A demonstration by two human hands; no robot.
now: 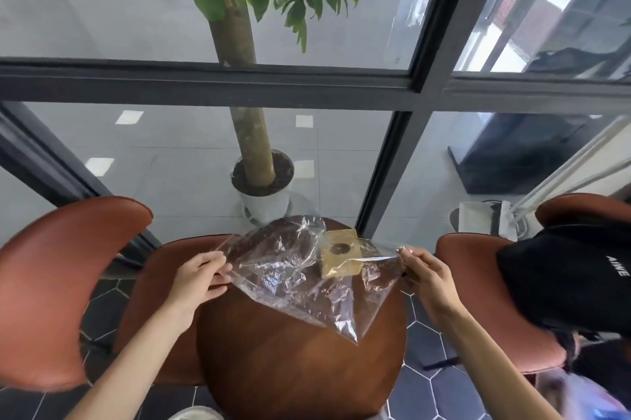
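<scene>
A crinkled clear plastic bag (300,272) is stretched in the air just above a round brown wooden table (300,368). My left hand (198,278) pinches the bag's left edge. My right hand (426,274) pinches its right corner. A small tan square card with a dark round mark (340,257) shows through the plastic near the table's far side; I cannot tell whether it is inside the bag or lying under it.
Brown leather chairs stand left (58,286) and right (478,290) of the table. A black bag (573,279) sits on the right chair. Behind the table a glass wall with dark frames (386,173) shows a potted tree (259,180).
</scene>
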